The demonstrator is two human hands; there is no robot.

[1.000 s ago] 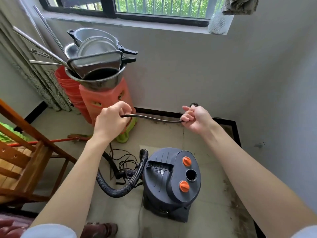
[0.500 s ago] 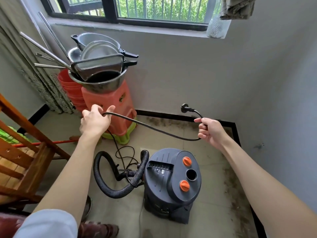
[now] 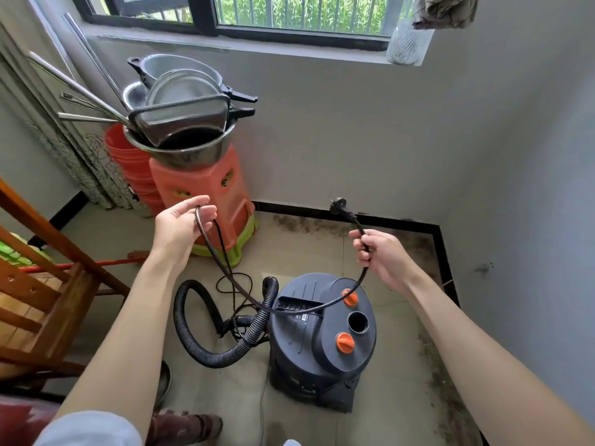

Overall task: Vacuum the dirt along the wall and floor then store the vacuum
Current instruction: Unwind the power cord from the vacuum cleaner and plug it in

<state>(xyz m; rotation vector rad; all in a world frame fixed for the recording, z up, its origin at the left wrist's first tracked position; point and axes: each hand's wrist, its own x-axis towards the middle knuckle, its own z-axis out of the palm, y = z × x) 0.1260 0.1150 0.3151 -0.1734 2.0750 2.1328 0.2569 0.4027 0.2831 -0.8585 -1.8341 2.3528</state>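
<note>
Head view: cord (image 3: 289,309) slung between both grips.

Both bare arms reach forward from the near edge. The left hand (image 3: 180,225) is raised on the left, palm turned inward, fingers (image 3: 206,210) loosely curled and pinching. The right hand (image 3: 381,254) is closed in a fist-like grip on the right.

beige tiled floor (image 3: 309,249) carries the grey vacuum (image 3: 322,342), its black hose (image 3: 206,349), stacked orange stools (image 3: 206,194).
</note>
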